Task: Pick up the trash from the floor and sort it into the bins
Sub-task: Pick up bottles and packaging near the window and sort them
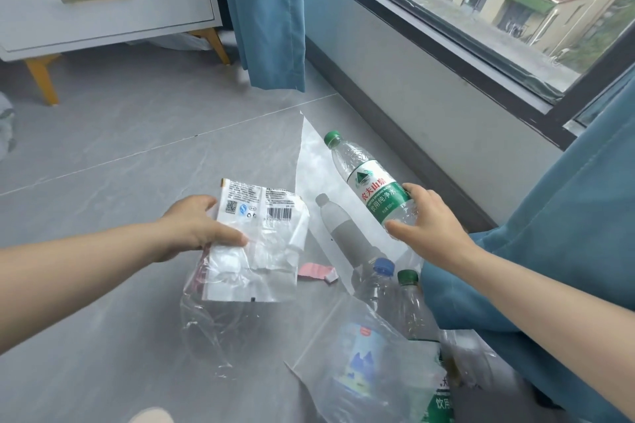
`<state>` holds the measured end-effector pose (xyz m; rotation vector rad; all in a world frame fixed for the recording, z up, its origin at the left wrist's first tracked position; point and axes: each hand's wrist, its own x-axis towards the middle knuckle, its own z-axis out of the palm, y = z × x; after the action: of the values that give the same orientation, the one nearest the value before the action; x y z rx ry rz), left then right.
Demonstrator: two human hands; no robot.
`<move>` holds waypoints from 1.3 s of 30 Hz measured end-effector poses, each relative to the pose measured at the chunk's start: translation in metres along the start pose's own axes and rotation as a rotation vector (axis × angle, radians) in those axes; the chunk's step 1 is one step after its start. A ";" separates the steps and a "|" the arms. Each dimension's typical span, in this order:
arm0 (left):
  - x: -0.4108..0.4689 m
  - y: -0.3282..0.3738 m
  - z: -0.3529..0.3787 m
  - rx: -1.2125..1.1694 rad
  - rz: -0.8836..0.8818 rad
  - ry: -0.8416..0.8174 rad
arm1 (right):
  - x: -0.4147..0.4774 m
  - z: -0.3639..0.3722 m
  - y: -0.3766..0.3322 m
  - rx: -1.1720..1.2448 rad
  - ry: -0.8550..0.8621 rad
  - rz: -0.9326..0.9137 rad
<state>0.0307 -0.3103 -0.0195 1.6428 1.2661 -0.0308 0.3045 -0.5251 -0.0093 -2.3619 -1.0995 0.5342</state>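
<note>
While the left hand (192, 225) is pinched on a white wrapper (261, 244) and clear plastic film (220, 330) above the grey floor (103, 154), a green-capped water bottle (369, 182) is gripped aloft by the right hand (426, 220); more bottles (395, 295) are seen lying below, beside a blue curtain (549, 233).

The bottom edge cuts off the nearest bottle (441, 402), and print on the wrapper (261, 216) is unreadable.

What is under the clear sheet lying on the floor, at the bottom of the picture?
A bottle with a blue label shows through the sheet; a green-cap bottle lies beside it. Anything further right is blurred by folds.
</note>
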 end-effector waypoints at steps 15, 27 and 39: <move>-0.032 -0.004 0.106 0.918 1.077 -0.113 | -0.002 0.004 0.012 0.003 -0.002 0.033; -0.002 -0.008 0.148 0.892 0.945 -0.054 | 0.010 0.010 0.019 0.041 0.011 0.047; 0.005 -0.002 0.149 0.916 0.799 -0.195 | 0.020 0.017 0.025 0.032 0.017 0.022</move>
<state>0.1088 -0.4119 -0.0953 2.7510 0.3440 -0.3058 0.3225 -0.5189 -0.0398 -2.3496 -1.0508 0.5342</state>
